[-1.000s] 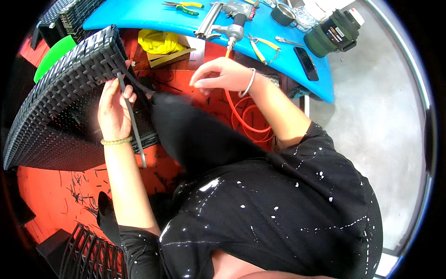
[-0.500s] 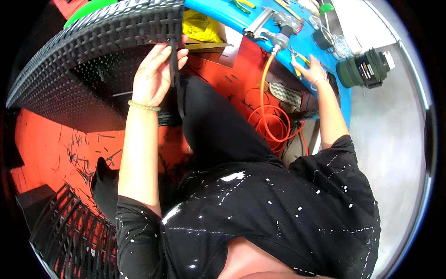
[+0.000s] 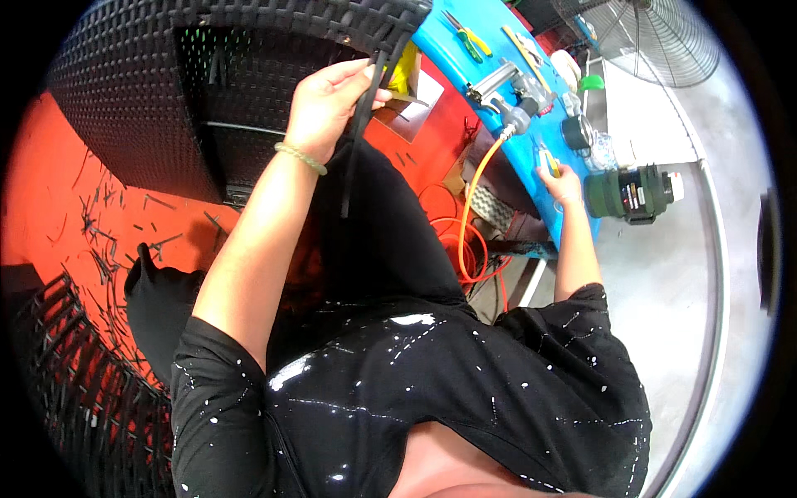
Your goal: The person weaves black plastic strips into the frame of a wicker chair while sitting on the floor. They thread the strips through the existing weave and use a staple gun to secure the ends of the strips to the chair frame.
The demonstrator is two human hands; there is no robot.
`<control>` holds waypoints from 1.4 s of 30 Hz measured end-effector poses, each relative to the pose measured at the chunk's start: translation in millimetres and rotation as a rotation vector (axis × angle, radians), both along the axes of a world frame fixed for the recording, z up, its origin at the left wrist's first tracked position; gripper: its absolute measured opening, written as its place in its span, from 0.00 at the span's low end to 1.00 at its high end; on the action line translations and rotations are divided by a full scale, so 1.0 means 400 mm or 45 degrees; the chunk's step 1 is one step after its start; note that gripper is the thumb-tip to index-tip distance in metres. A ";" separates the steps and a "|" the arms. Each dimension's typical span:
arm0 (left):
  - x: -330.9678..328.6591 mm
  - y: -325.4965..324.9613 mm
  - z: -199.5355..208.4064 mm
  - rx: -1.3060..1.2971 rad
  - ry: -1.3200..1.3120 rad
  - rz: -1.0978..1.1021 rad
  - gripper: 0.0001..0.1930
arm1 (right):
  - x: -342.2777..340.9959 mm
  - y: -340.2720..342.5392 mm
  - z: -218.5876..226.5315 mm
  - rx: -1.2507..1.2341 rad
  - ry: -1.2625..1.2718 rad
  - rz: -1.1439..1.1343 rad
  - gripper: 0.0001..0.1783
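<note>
A dark woven wicker piece of furniture [image 3: 124, 124] stands at the upper left, with flat black wicker strips [image 3: 355, 149] hanging from its corner. My left hand [image 3: 328, 100] pinches these strips just below the woven edge. Over the right part of the blue table [image 3: 531, 137], my right hand [image 3: 564, 187] is closed round yellow-handled pliers [image 3: 551, 163], whose jaws point away from me. Its palm hides part of the handles. A pneumatic staple gun [image 3: 519, 100] lies on the table beyond that hand, joined to an orange air hose [image 3: 473, 195].
Green-and-yellow pliers [image 3: 466, 40], a roll of black tape [image 3: 576, 133] and a green cylindrical case [image 3: 631, 195] lie to the right. A caged fan [image 3: 656, 37] stands at the far right. Strip scraps [image 3: 104, 257] litter the red floor; a slatted black piece [image 3: 91, 390] is lower left.
My right hand has closed on the yellow-handled pliers, which lay on the table before. My left hand still grips the strips. The view has shifted, bringing the fan into sight.
</note>
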State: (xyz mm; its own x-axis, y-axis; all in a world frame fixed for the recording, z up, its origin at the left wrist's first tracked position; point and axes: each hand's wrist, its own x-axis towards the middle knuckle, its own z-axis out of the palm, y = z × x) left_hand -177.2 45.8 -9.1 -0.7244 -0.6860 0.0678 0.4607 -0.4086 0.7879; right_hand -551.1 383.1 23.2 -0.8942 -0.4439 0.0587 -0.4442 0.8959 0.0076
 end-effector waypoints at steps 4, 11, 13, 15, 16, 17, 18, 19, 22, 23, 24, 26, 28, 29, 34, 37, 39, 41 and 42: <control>-0.003 0.006 -0.021 -0.028 0.078 0.047 0.12 | 0.055 -0.040 0.064 -0.652 -0.071 0.017 0.28; 0.011 0.007 -0.009 -0.002 -0.045 0.052 0.11 | 0.613 -0.400 0.247 -0.782 -0.560 0.992 0.23; 0.010 0.004 -0.018 -0.005 -0.003 0.057 0.10 | 0.690 -0.461 0.279 -0.493 -0.435 1.260 0.24; 0.007 0.005 -0.042 -0.025 0.083 0.061 0.10 | 0.727 -0.507 0.284 -0.272 -0.389 1.248 0.28; 0.010 0.006 -0.035 -0.017 0.051 0.033 0.10 | 0.718 -0.520 0.282 -0.183 -0.372 1.183 0.30; 0.015 0.007 -0.024 -0.010 0.018 0.006 0.10 | 0.708 -0.533 0.281 -0.095 -0.354 1.118 0.31; 0.020 0.007 -0.017 -0.003 -0.015 -0.020 0.10 | 0.706 -0.539 0.286 -0.008 -0.336 1.052 0.33; 0.019 0.004 -0.023 -0.008 -0.021 -0.036 0.10 | 0.714 -0.541 0.306 0.132 -0.258 0.989 0.36; 0.019 0.007 -0.027 -0.005 0.043 -0.001 0.10 | 0.715 -0.526 0.324 0.144 -0.249 0.967 0.37; 0.019 0.007 -0.028 0.011 0.041 -0.008 0.10 | 0.735 -0.526 0.337 0.115 -0.265 0.958 0.38; 0.021 0.007 -0.025 -0.006 0.021 0.006 0.10 | 0.741 -0.528 0.341 0.158 -0.212 0.956 0.38; 0.024 0.008 -0.017 -0.044 -0.023 0.028 0.10 | 0.742 -0.533 0.345 0.237 -0.107 0.946 0.38; 0.012 -0.001 -0.036 -0.139 -0.026 0.081 0.10 | 0.739 -0.536 0.345 0.246 -0.013 0.995 0.38; 0.006 -0.004 -0.046 -0.188 -0.031 0.111 0.10 | 0.747 -0.542 0.351 0.279 0.012 1.001 0.38; -0.009 -0.007 -0.059 -0.308 0.005 0.292 0.08 | 0.769 -0.548 0.362 0.349 0.090 0.959 0.39; 0.000 -0.011 -0.051 -0.224 0.002 0.182 0.08 | 0.759 -0.546 0.361 0.266 -0.001 0.934 0.40; 0.010 -0.015 -0.043 -0.200 0.028 0.123 0.08 | 0.736 -0.539 0.347 0.177 -0.040 0.952 0.41; 0.016 -0.017 -0.038 -0.195 0.021 0.063 0.08 | 0.699 -0.527 0.325 0.110 -0.219 0.860 0.40; 0.018 -0.020 -0.036 -0.204 0.003 0.036 0.08 | 0.689 -0.523 0.322 0.077 -0.307 0.811 0.40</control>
